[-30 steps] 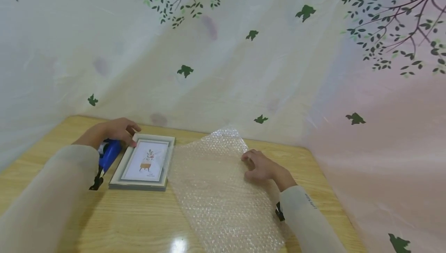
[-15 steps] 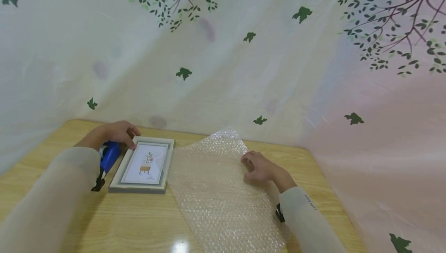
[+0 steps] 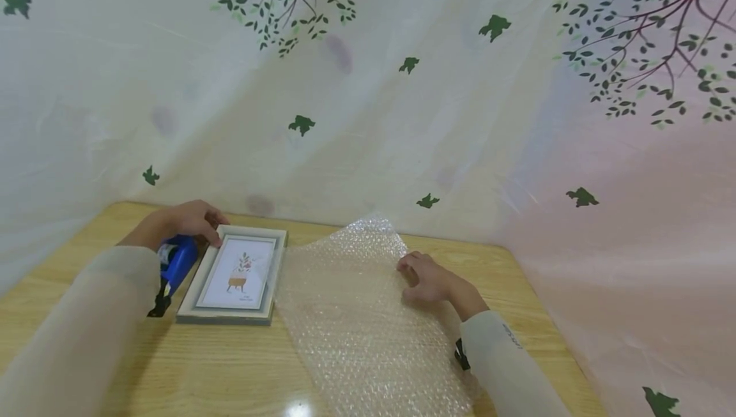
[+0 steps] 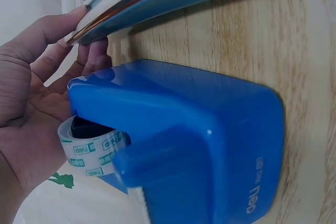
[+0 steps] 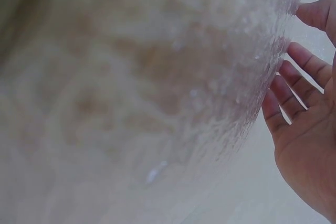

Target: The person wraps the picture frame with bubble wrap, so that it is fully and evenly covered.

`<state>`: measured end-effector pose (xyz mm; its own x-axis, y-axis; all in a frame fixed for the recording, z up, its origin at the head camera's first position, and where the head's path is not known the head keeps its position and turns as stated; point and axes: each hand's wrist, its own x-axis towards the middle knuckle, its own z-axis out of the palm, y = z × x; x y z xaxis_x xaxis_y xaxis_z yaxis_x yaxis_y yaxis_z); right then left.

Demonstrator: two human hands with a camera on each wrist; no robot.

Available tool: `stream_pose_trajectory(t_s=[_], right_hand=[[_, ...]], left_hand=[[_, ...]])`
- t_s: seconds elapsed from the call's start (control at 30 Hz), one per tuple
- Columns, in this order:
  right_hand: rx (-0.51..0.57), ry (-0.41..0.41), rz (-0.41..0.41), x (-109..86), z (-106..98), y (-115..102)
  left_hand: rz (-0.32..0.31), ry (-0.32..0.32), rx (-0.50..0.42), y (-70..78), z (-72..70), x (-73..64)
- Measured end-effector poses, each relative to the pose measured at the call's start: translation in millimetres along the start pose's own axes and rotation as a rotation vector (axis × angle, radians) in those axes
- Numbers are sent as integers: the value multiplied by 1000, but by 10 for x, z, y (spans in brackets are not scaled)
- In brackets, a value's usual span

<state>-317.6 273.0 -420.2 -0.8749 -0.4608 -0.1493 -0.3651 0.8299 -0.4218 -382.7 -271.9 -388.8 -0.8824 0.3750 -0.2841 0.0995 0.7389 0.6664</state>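
Note:
A picture frame [image 3: 238, 270] with a white border and a potted-plant print lies face up on the wooden table. My left hand [image 3: 186, 219] pinches its far left corner; in the left wrist view the thumb rests on the top edge and the fingers reach beneath. To the frame's right lies a sheet of clear bubble wrap [image 3: 356, 321], running toward me. My right hand [image 3: 428, 280] touches the right edge of the sheet. The right wrist view shows its fingers [image 5: 302, 80] fairly straight, thumb apart from them.
A blue tape dispenser [image 4: 178, 124] with a roll of tape [image 4: 92, 148] stands under my left wrist, close beside the frame. Wooden tabletop [image 3: 230, 366] spreads in front of the frame. A leaf-patterned curtain [image 3: 345, 149] hangs along the table's back and right edges.
The head view has tilted slightly up, so the table sits a little lower. Both hands stay at the same spots on the frame and the bubble wrap.

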Motion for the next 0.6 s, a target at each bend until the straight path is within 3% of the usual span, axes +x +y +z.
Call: stream_pose_trajectory(t_s=[0.2, 0.6], right_hand=[[1, 4, 8, -2, 2, -10], [-9, 16, 2, 0, 12, 9]], left_hand=[[27, 7, -87, 0, -30, -42], [111, 30, -144, 118, -127, -126]])
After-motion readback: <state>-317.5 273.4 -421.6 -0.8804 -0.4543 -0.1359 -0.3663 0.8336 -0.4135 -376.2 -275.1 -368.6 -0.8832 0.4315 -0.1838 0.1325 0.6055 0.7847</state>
